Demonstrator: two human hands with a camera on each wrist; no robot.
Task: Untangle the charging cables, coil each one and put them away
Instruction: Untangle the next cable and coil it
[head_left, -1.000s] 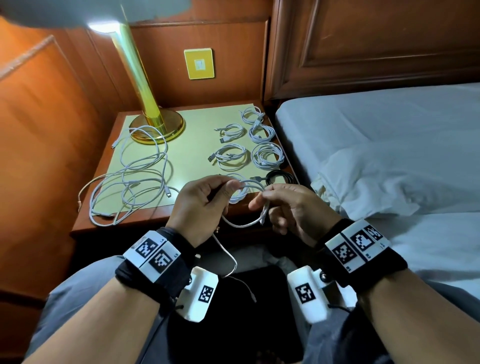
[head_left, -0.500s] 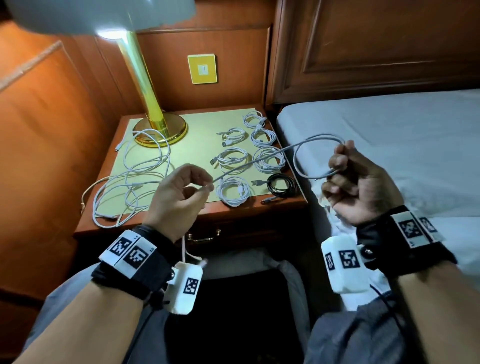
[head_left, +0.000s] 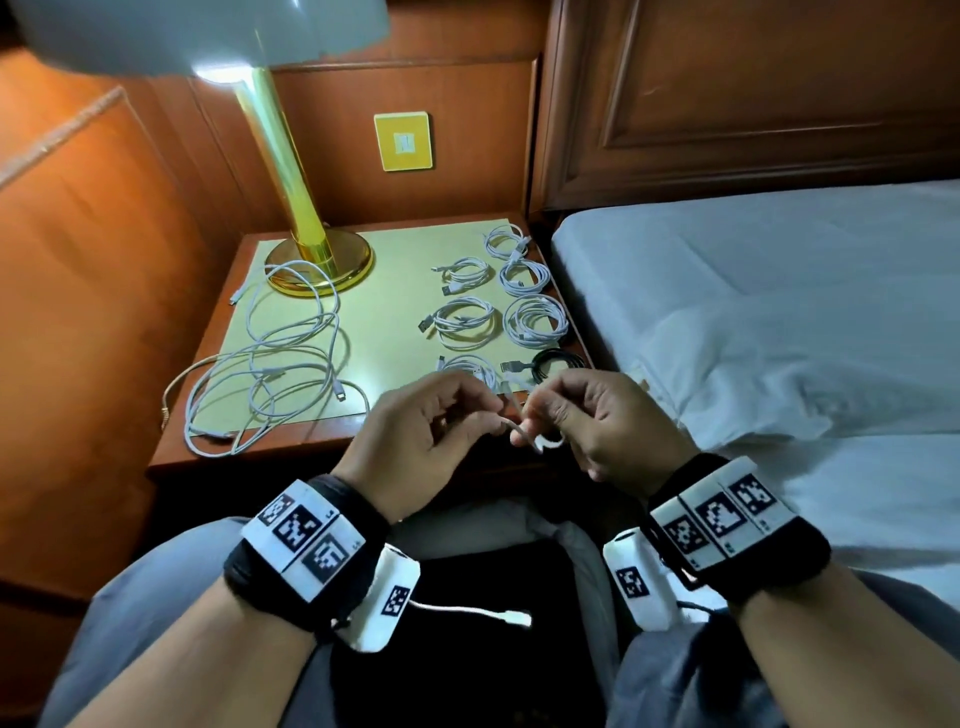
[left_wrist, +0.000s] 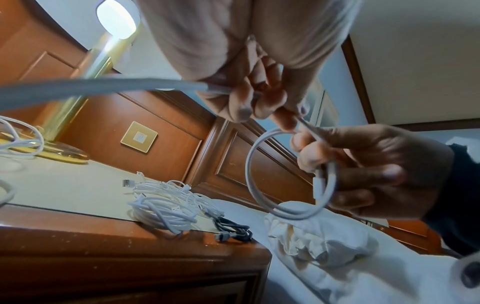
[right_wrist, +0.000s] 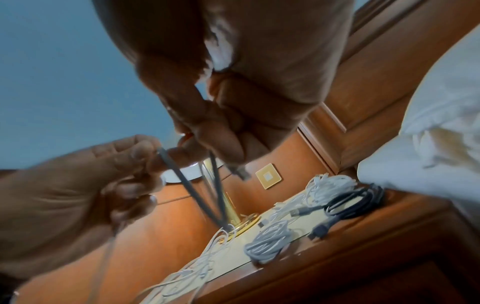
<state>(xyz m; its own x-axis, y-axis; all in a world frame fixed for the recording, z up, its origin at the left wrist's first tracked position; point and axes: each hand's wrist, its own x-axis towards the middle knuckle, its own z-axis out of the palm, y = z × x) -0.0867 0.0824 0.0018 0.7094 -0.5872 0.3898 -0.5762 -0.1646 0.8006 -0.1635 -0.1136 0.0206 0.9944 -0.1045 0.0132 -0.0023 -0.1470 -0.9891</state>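
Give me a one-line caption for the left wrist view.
Right hand holds a started loop of white cable while the left hand feeds it above the nightstand.

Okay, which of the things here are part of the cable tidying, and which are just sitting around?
Part of the job:
- white cable held in both hands: left hand, right hand
- tangled white cables on the nightstand
- coiled white cables
- coiled black cable

Just lying about:
- brass lamp
- yellow wall plate
- bed
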